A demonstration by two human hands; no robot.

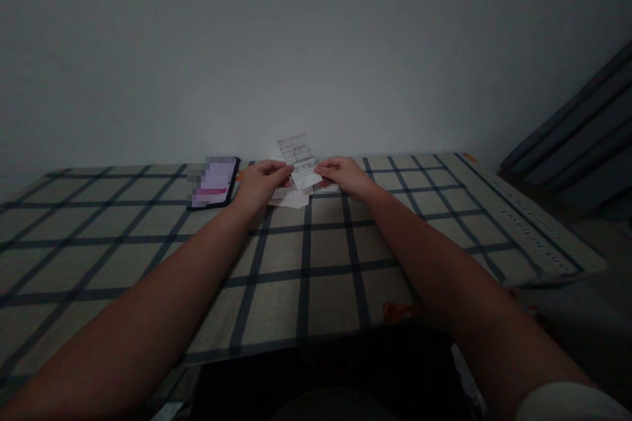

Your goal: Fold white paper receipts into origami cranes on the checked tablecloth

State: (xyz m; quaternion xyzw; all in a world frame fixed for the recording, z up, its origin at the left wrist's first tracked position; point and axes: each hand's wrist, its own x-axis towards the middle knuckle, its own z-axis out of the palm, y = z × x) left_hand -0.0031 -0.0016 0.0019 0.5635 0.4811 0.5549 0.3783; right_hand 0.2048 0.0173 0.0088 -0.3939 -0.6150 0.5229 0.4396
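Observation:
A white printed receipt is held up between my two hands, tilted slightly, with dark print facing me. My left hand pinches its left edge between thumb and fingers. On the opposite edge, my right hand has its thumb and fingers closed on the paper. Beneath the receipt lie more loose slips of paper on the tablecloth, partly hidden by my hands and the held receipt. How many slips there are I cannot tell.
A phone with a lit, partly blurred screen lies left of my left hand. The checked tablecloth covers the table, which meets a plain wall. Grey curtain fabric hangs at the right.

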